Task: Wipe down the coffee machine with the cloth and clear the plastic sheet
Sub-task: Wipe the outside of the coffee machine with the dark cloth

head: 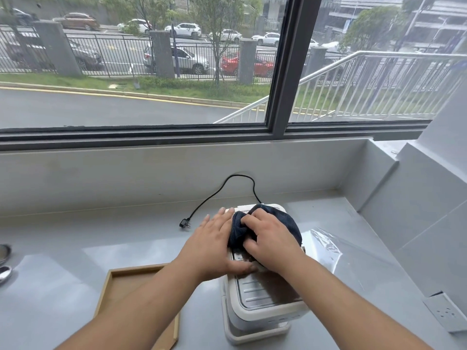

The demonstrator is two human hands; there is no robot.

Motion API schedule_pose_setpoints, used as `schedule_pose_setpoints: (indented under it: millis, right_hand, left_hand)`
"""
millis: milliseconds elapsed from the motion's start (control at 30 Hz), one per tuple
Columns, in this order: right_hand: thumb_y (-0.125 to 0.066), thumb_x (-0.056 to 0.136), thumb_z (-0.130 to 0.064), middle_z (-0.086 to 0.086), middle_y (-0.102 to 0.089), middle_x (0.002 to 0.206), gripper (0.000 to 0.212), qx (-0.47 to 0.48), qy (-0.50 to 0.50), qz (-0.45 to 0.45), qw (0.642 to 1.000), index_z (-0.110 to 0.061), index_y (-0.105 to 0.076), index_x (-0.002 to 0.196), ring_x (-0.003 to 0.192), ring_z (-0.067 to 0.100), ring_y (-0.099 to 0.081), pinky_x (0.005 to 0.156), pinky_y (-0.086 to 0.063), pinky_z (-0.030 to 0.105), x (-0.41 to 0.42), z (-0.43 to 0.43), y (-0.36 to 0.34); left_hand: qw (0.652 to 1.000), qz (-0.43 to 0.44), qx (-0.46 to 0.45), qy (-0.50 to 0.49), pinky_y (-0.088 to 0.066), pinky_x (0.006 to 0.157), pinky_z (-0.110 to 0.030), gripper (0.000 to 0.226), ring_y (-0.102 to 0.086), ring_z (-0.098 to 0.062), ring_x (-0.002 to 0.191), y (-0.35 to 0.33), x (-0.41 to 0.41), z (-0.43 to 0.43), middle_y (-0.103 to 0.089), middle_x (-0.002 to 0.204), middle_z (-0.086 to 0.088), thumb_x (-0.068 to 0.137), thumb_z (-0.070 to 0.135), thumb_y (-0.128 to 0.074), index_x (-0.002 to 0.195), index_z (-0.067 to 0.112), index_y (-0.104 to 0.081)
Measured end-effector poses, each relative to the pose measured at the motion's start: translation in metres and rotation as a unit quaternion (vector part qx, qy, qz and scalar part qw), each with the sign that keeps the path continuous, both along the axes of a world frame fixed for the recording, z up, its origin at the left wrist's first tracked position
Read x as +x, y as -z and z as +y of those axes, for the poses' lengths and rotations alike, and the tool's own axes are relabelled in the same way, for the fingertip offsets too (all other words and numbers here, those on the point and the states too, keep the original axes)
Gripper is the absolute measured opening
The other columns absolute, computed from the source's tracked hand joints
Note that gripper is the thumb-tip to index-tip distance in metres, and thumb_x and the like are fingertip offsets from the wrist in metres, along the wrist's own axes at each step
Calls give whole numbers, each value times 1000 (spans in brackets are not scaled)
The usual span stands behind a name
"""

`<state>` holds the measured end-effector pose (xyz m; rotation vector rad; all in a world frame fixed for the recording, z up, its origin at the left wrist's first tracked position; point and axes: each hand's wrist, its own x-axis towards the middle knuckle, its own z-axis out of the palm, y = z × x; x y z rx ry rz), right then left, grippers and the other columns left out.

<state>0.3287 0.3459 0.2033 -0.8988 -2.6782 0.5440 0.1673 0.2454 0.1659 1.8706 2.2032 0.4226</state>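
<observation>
The grey counter (pixel 75 248) runs under the window, and my coffee machine (pixel 262 306) stands on it in front of me, its black cord (pixel 222 190) trailing behind, unplugged. The clear plastic sheet (pixel 336 251) lies just right of the machine. A wooden tray (pixel 111 294) sits to its left. The dark blue cloth (pixel 285 223) is bunched on the machine's top. My left hand (pixel 214 246) lies flat, fingers spread, against the machine. My right hand (pixel 270 241) curls its fingers into the cloth, gripping it.
</observation>
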Motion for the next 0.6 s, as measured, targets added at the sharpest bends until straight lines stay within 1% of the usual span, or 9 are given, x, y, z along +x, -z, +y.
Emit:
schedule_pose_setpoints:
  millis: [33, 100, 200, 367, 467, 600]
  right_hand:
    - [-60, 84, -25, -5, -54, 102, 30, -2, -3, -1, 1000, -27, -65, 113, 98, 20, -53, 86, -47, 38, 4, -2, 0]
    - [-60, 84, -26, -7, -53, 101, 29, -6, -7, 0, 1000, -28, -65, 112, 96, 20, -53, 87, -47, 37, 10, -5, 0]
    - [-59, 84, -26, -10, -52, 100, 29, -11, -4, 4, 1000, -29, -65, 112, 96, 18, -53, 89, -47, 36, 17, -10, 0]
    - [-58, 82, -26, -7, -54, 100, 30, -19, 16, 17, 1000, -27, -66, 111, 95, 19, -53, 88, -48, 36, 22, -21, 0]
    - [-57, 81, -27, -7, -53, 98, 29, -25, 23, 23, 999, -27, -66, 108, 94, 18, -52, 88, -47, 36, 28, -28, 2]
    - [-58, 80, -29, -10, -51, 98, 28, -28, 26, 22, 999, -28, -65, 107, 94, 16, -50, 88, -46, 34, 38, -38, 4]
  left_hand:
    - [1000, 5, -6, 13, 6, 130, -35, 140, 12, -3, 159, 0, -2, 2, 1, 175, 14, 58, 108, -42, 167, 29, -3]
    - [999, 21, -24, 32, 6, 131, -38, 152, 18, -5, 158, 0, -4, 6, 8, 175, 13, 49, 113, -37, 168, 26, 0]
    - [997, 39, -37, 51, 11, 129, -40, 163, 26, -7, 156, -1, -4, 8, 15, 174, 11, 39, 116, -32, 167, 23, 4]
    - [995, 51, -45, 71, 13, 129, -40, 163, 28, -6, 155, -4, -4, 12, 16, 174, 9, 38, 116, -32, 167, 23, 3]
    - [992, 55, -53, 100, 9, 130, -39, 159, 25, -4, 155, -8, -4, 16, 14, 175, 8, 43, 113, -40, 167, 22, 2]
    - [991, 48, -64, 110, 8, 130, -37, 157, 24, -1, 153, -10, -5, 19, 13, 174, 8, 47, 107, -50, 168, 21, 2]
